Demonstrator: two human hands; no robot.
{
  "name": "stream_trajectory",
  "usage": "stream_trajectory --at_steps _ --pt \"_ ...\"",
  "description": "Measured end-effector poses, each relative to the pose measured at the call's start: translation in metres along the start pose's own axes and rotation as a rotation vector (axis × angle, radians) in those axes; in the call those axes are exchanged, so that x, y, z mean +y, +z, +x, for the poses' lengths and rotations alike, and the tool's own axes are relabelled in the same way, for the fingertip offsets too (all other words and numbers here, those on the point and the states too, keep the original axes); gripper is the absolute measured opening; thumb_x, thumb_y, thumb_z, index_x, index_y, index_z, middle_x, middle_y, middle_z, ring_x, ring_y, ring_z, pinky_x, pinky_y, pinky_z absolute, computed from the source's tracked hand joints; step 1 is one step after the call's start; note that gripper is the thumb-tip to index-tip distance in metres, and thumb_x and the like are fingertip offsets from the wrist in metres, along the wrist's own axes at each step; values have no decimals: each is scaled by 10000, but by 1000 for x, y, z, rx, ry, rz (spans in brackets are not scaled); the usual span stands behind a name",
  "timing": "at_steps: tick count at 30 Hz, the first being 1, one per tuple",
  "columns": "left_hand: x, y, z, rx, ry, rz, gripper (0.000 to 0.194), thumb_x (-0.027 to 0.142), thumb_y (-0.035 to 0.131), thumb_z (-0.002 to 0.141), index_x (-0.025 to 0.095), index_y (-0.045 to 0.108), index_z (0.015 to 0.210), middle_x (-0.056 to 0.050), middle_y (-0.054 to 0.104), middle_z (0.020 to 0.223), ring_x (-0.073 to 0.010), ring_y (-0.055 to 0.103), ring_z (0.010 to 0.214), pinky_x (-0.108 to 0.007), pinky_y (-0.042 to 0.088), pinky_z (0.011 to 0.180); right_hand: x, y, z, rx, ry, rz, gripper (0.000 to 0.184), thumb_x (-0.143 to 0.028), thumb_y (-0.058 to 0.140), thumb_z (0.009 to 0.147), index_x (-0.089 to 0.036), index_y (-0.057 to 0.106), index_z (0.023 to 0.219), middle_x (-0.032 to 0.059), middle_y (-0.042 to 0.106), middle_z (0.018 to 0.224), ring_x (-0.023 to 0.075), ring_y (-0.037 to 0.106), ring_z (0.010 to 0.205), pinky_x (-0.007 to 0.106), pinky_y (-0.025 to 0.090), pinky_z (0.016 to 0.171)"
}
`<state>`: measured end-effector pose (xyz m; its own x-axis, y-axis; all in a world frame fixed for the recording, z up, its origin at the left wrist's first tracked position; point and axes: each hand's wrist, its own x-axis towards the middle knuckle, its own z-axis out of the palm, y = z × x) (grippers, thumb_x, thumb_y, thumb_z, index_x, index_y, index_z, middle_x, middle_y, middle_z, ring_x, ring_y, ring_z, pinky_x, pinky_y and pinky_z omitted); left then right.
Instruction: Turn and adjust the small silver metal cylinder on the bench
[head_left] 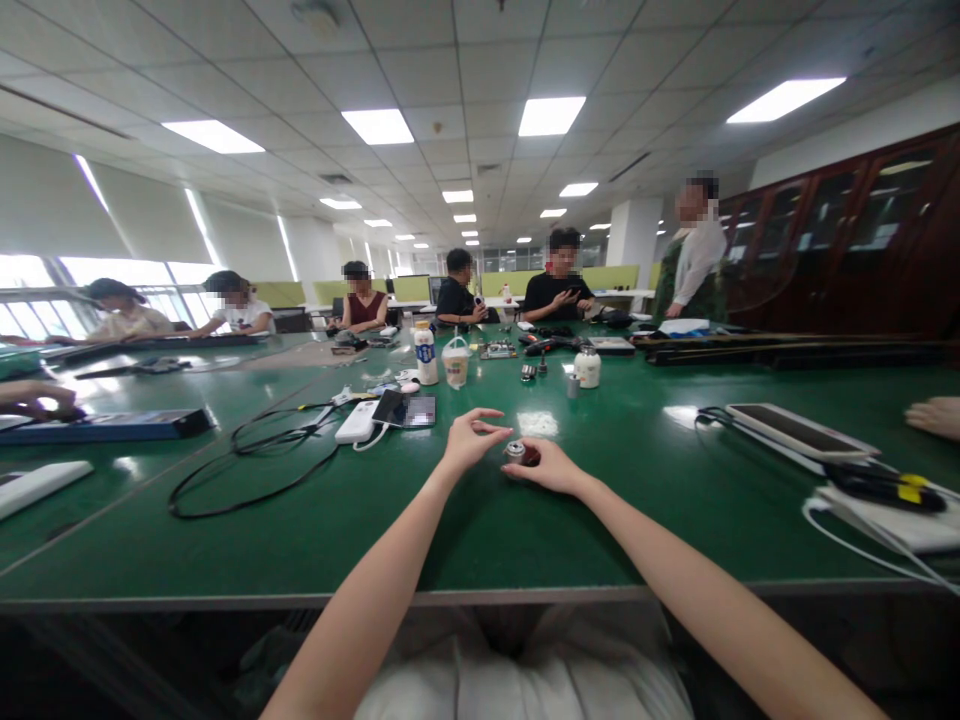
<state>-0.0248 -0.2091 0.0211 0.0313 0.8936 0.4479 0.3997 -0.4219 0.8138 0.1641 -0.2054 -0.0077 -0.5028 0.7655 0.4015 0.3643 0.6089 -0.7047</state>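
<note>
On the green table [480, 540], my right hand [553, 466] has its thumb and fingers curled round a small silver cylindrical metal part [515, 452]. The part stands upright, its round top showing detail too small to make out. Just left of it, my left hand [471, 440] is raised a little, thumb and fingers apart with nothing between them. Farther off stand a small grey cylinder [573, 386], a white jar [587, 368] and small dark metal pieces [529, 372].
A bottle [426, 355] and a lidded cup [456, 365] stand ahead. To the left lie a white power bank [358, 423], a phone [405, 409] and a looped black cable [225, 512]. A tablet-like device [801, 430] lies right. Other people's hands show at both sides.
</note>
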Motion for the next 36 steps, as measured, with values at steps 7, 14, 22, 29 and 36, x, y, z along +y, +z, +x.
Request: stream_trajectory --at_steps 7,14,22,29,36 --pt "6 4 -4 -108 41 -167 478 298 830 631 116 678 1046 -59 760 667 -216 736 690 -306 572 703 2 1 1 -1 -13 20 387 -486 737 726 -156 658 911 27 675 775 170 587 675 282 467 632" --pt "11 4 -6 -118 56 -184 515 281 821 647 119 649 1105 -80 774 728 -238 742 760 -323 573 729 3 1 1 -3 -28 21 384 -479 734 732 -153 670 922 21 668 758 163 573 663 278 460 629" --pt "23 3 -12 -181 62 -162 472 191 788 659 151 658 1110 -74 780 801 -249 734 871 -356 562 835 4 0 1 -12 -41 4 435 -456 732 742 -149 675 1044 21 668 764 158 555 648 278 444 618" --pt "25 6 -13 -208 46 -169 459 138 725 697 141 648 1149 -89 773 869 -242 728 909 -345 567 836 3 -1 2 -20 -39 0 456 -430 729 749 -142 656 1096 28 673 774 159 560 647 277 446 617" --pt "23 8 -13 -132 93 -110 402 188 764 684 151 673 1074 -67 769 782 -235 730 838 -340 561 812 5 1 2 -15 -25 2 440 -473 719 749 -141 664 1033 23 666 763 160 564 653 273 445 609"
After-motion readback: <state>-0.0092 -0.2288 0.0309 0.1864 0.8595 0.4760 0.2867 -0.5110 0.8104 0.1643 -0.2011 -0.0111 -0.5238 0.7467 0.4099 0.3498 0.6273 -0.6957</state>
